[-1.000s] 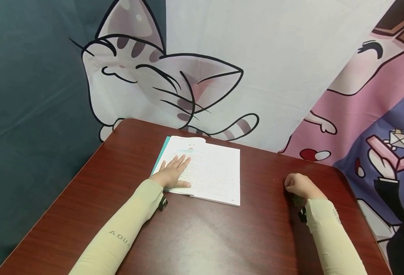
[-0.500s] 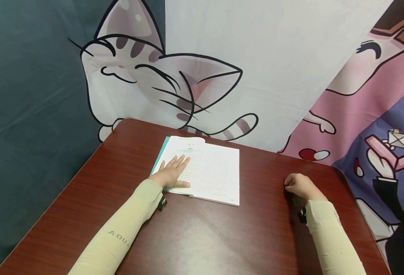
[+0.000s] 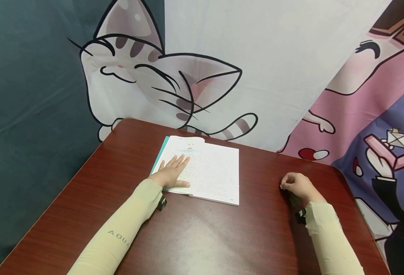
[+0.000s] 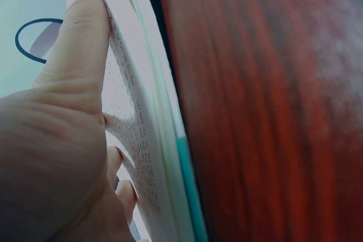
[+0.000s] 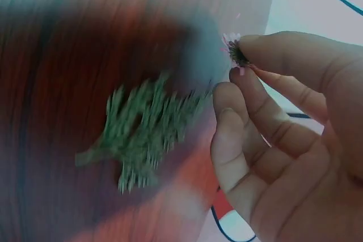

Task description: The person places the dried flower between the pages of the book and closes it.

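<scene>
An open book [image 3: 219, 173] with a teal cover edge lies on the table, its pages printed with small text. My left hand [image 3: 170, 176] rests spread and flat on the left page, the thumb pointing toward the book's middle. To the right, my right hand [image 3: 299, 186] is held over the table. In the right wrist view its thumb and index finger pinch a small pink flower [image 5: 233, 48] with a dark centre. A green feathery sprig [image 5: 148, 131] lies close by, blurred, mostly hidden under the right hand in the head view.
The dark red wooden table [image 3: 195, 240] has rounded far corners. Behind it hangs a cloth backdrop [image 3: 284, 68] printed with a cartoon cat and other figures. Black camera straps circle both wrists.
My right hand has shifted a little to the left and slightly up off its earlier spot, with a pale speck now showing at its fingertips. The left hand stays on the page.
</scene>
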A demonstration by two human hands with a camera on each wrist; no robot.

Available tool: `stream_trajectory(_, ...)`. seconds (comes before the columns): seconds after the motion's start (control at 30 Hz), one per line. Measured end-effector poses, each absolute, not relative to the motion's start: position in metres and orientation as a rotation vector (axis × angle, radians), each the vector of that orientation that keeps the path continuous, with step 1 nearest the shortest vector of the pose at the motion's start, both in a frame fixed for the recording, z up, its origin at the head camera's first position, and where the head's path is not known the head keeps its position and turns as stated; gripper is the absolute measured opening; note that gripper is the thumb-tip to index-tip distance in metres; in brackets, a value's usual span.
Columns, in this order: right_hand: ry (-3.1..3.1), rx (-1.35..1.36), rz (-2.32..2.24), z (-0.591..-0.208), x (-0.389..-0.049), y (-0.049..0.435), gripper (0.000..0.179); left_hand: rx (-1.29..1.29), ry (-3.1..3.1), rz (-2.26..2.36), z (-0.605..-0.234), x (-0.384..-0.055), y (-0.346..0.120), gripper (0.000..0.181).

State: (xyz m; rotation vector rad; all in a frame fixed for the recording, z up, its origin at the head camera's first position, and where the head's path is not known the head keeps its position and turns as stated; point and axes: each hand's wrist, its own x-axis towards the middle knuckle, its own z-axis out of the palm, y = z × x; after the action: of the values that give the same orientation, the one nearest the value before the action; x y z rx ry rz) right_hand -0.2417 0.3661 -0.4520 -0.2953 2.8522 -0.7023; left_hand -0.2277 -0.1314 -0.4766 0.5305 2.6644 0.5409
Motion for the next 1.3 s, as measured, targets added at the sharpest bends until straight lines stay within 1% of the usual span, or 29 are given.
stream_trajectory(0.17, 2.79, -0.203, -0.956, -0.449, -0.237, 0.353, 0.007, 0.541, 2.665, 0.553, -0.474, -0.227, -0.131, 0.103)
stream_trajectory(0.33, 2.688, -0.096, -1.191, -0.447, -0.235, 0.338, 0.015, 0.541, 2.656, 0.565, -0.467, -0.224, -0.13, 0.102)
stream_trajectory(0.5, 2.664, -0.079, -1.261, -0.446, -0.234, 0.323, 0.018, 0.532, 2.654, 0.564, -0.464, -0.223, -0.13, 0.102)
stream_trajectory(0.83, 2.648, -0.066, -1.378, -0.448, -0.232, 0.295, 0.018, 0.515, 2.644, 0.556, -0.467, -0.224, -0.131, 0.103)
stream_trajectory(1.3, 2.603, -0.042, -1.506, -0.46, -0.234, 0.257, 0.018, 0.53, 2.663, 0.547, -0.476, -0.227, -0.132, 0.105)
